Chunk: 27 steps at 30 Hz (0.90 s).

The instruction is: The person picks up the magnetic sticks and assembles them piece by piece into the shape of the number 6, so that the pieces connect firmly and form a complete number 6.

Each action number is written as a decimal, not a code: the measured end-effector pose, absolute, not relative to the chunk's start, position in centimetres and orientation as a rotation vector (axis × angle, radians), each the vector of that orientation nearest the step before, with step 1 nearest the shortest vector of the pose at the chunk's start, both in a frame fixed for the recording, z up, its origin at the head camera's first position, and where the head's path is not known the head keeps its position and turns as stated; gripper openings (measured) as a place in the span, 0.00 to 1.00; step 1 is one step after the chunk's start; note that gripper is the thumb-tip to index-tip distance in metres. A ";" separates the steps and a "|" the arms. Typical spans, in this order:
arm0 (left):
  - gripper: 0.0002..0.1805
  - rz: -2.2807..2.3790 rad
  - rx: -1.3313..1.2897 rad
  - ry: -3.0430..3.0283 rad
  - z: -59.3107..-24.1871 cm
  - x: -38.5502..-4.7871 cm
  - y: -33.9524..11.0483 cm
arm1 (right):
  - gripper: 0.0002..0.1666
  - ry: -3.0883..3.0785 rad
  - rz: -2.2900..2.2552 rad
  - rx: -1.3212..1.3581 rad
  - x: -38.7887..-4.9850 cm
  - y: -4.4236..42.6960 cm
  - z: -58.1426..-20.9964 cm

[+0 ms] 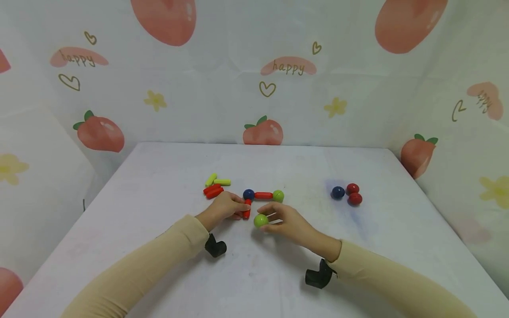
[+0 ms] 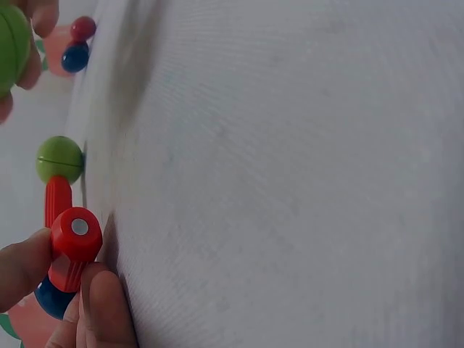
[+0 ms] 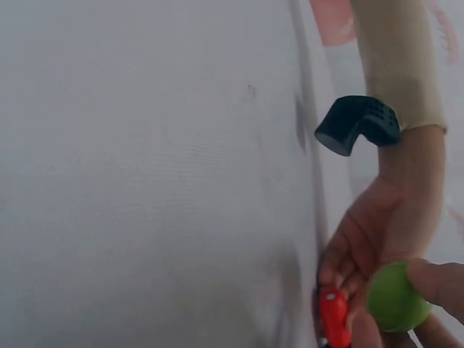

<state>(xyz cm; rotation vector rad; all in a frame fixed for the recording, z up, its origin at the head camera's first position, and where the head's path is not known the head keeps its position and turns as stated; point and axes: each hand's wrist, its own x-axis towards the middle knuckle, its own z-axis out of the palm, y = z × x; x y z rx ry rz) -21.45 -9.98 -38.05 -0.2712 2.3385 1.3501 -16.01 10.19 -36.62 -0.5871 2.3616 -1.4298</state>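
Sitting between the right fingers (image 1: 274, 206) is a green ball (image 1: 260, 221).

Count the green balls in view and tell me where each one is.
2. One green ball is held in the right hand; the other green ball sits at one end of a red rod, opposite a blue ball.

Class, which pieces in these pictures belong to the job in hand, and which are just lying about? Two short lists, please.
In the job:
red plastic-looking rod, in the grip of the left hand
glossy green ball, held by the right hand
glossy dark-blue ball, second red rod and second green ball, in a row

Lying about, perhaps spares:
two yellow-green rods
two loose red rods
loose dark-blue ball
two glossy red balls
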 end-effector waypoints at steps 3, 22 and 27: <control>0.16 1.359 -0.264 2.338 -38.1 -21.5 -10.0 | 0.22 2.351 -1.414 -0.599 -16.4 9.8 -37.2; 0.16 1.367 -0.245 2.331 -37.7 -21.3 -10.0 | 0.18 2.329 -1.371 -0.336 -17.3 7.4 -39.1; 0.16 1.390 -0.236 2.319 -37.9 -21.4 -10.1 | 0.19 2.317 -1.377 -0.349 -17.6 7.1 -39.3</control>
